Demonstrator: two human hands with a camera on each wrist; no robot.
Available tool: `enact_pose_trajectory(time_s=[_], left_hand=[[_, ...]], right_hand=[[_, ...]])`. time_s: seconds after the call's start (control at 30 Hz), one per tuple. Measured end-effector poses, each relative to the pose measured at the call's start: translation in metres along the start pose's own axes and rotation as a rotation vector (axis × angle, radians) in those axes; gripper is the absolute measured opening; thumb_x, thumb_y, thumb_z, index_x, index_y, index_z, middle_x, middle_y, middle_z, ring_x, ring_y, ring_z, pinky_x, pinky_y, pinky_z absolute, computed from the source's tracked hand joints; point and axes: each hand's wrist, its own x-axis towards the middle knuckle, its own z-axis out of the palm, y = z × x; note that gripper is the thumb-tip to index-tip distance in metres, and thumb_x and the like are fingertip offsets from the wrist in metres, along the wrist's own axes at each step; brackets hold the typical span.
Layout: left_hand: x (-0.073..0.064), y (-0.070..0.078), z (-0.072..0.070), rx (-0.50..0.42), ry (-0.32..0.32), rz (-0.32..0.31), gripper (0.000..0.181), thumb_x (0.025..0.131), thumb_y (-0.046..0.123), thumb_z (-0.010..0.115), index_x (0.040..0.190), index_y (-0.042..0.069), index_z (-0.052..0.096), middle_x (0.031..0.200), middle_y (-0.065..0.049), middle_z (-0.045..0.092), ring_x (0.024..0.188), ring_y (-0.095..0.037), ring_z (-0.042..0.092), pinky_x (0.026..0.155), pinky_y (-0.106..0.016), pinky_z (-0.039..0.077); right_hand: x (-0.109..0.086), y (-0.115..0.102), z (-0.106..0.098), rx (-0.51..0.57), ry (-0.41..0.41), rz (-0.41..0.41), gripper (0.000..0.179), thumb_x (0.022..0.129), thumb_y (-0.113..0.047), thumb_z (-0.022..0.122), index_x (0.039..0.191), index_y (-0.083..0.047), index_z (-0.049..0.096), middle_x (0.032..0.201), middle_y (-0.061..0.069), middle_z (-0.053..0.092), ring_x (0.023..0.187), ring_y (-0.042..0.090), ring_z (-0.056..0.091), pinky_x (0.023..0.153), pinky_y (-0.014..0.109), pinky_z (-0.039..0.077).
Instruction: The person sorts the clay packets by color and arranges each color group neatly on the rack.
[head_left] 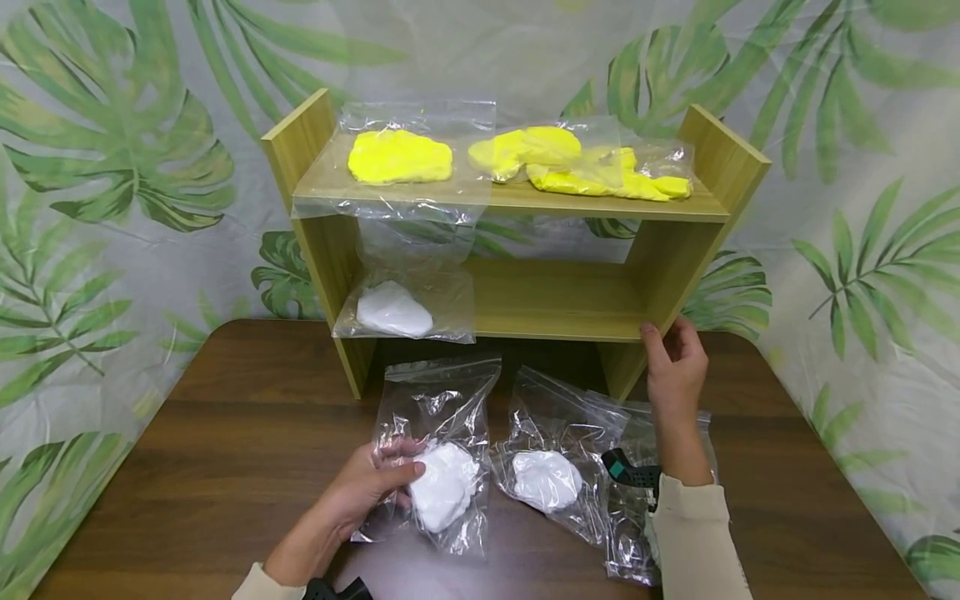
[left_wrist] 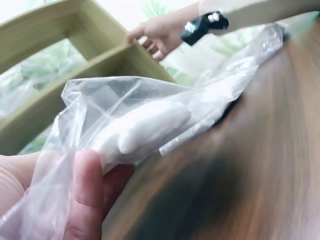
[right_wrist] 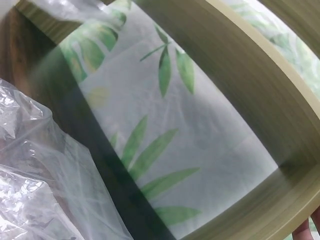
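My left hand (head_left: 378, 487) pinches a clear zip bag (head_left: 442, 408) holding a white, clay-like lump (head_left: 446, 487), thumb on top and fingers beneath. The left wrist view shows the thumb pressing the plastic beside the white lump (left_wrist: 145, 127), above the tabletop. At the right, my right hand (head_left: 677, 367) grips the side panel of a two-tier wooden shelf (head_left: 555, 300), its thumb at the front edge by the lower board. Only some fingertips (right_wrist: 302, 232) of it appear in the right wrist view's corner.
Yellow lumps (head_left: 401, 157) in clear bags lie along the top board. One bagged white lump (head_left: 393, 308) rests at the left of the lower board. On the brown table (head_left: 187, 467), another bagged white lump (head_left: 546, 481) lies beside further clear bags (head_left: 630, 533), partly under my right forearm.
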Motion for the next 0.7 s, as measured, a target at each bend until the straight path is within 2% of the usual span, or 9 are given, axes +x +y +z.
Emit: enact_pose_trajectory(time_s=[0.2,0.43,0.57,0.7], left_hand=[[-0.007,0.012,0.009,-0.006,0.010,0.016,0.052,0.085,0.009,0.072,0.127,-0.012,0.051,0.098,-0.011,0.068,0.055,-0.013,0.059,0.056,-0.026,0.054],[-0.019,0.025,0.023,-0.005,-0.028,0.035,0.051,0.085,0.010,0.072,0.126,-0.013,0.052,0.101,-0.009,0.068,0.053,-0.011,0.059,0.055,-0.024,0.052],[-0.026,0.030,0.032,0.008,-0.052,0.054,0.051,0.085,0.011,0.072,0.126,-0.012,0.053,0.102,-0.008,0.068,0.051,-0.011,0.060,0.060,-0.024,0.053],[-0.030,0.034,0.041,0.021,-0.088,0.081,0.050,0.086,0.011,0.071,0.126,-0.013,0.053,0.116,-0.013,0.065,0.052,-0.011,0.060,0.065,-0.023,0.053]], right_hand=[[0.006,0.014,-0.002,0.008,0.007,0.005,0.030,0.090,-0.016,0.067,0.119,-0.007,0.064,0.104,-0.002,0.063,0.096,0.012,0.057,0.080,0.019,0.044],[0.006,0.013,-0.003,0.010,-0.001,0.007,0.030,0.091,-0.016,0.067,0.119,-0.007,0.064,0.104,-0.003,0.062,0.096,0.012,0.057,0.079,0.019,0.044],[0.005,0.012,-0.004,0.021,-0.005,0.005,0.030,0.091,-0.014,0.067,0.120,-0.006,0.064,0.104,-0.004,0.062,0.097,0.011,0.057,0.080,0.018,0.044],[0.007,0.014,-0.004,0.000,-0.006,-0.005,0.031,0.091,-0.015,0.066,0.120,-0.004,0.063,0.105,-0.003,0.062,0.098,0.012,0.057,0.081,0.018,0.045]])
